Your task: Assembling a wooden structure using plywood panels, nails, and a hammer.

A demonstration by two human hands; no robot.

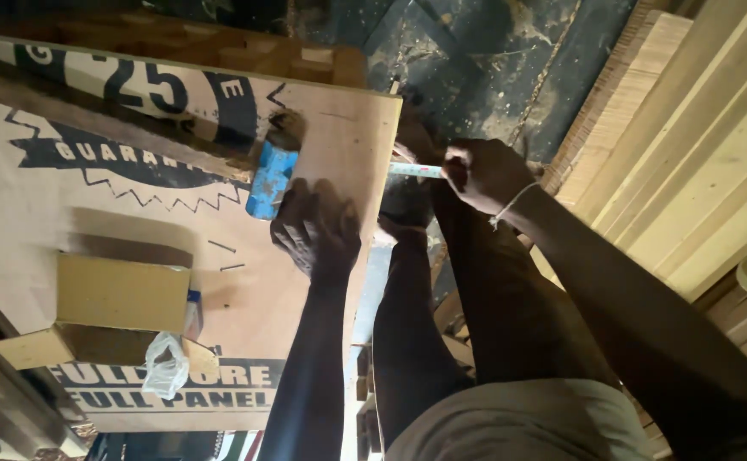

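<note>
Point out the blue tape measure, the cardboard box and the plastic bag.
blue tape measure (269,179), head view, on the middle of its blue case.
cardboard box (122,293), head view, on its broad upper face.
plastic bag (166,367), head view, on its crumpled middle.

Plywood sheet (322,128) under cardboard box (122,294)

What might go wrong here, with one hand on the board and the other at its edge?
1. The left hand lies flat on the plywood sheet beside the blue block; the block may get knocked.
2. The right hand holds a thin white tool at the edge; a slip could spoil its line.
3. Loose nails could roll off.
</note>
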